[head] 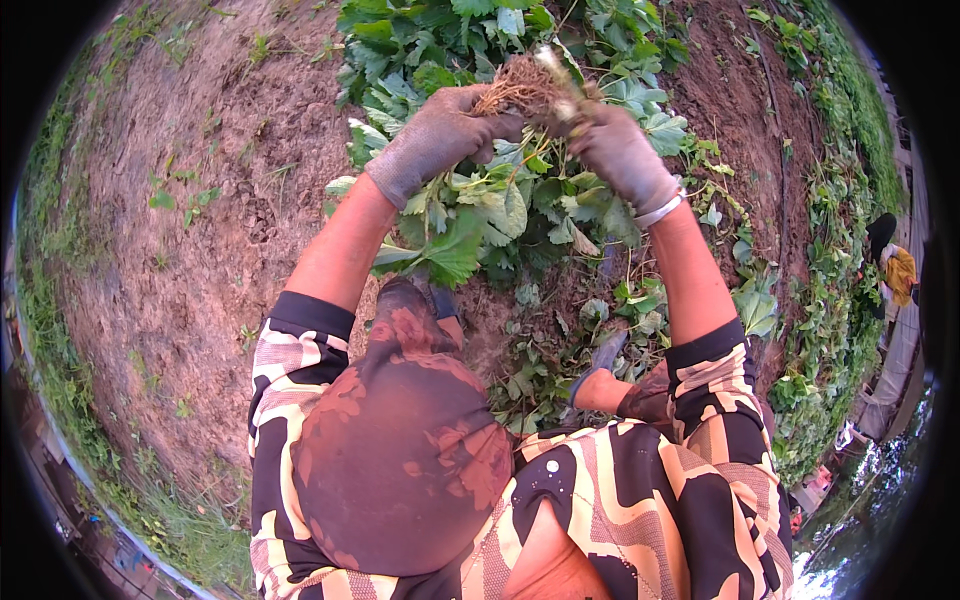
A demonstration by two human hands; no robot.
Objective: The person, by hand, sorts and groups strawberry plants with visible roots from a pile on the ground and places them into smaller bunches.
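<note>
Both hands wear soiled knit work gloves and are raised over a bed of leafy plants that look like strawberry plants. My left hand point(450, 135) grips an uprooted plant bundle near its brown, stringy roots point(521, 84), which point away from me. My right hand point(619, 154) closes around the other side of the bundle, at pale stems or crowns point(559, 71) blurred by motion. Green leaves point(502, 214) hang below and between the hands. The fingers partly hide where the stems join the roots.
Rooted plants point(517, 22) continue ahead. Bare soil point(210, 225) lies to the left, and loose leaves point(536, 375) are strewn between my feet. A thin dark line, perhaps a hose point(776, 112), runs along the right-hand soil. Another person point(892, 262) is at the far right edge.
</note>
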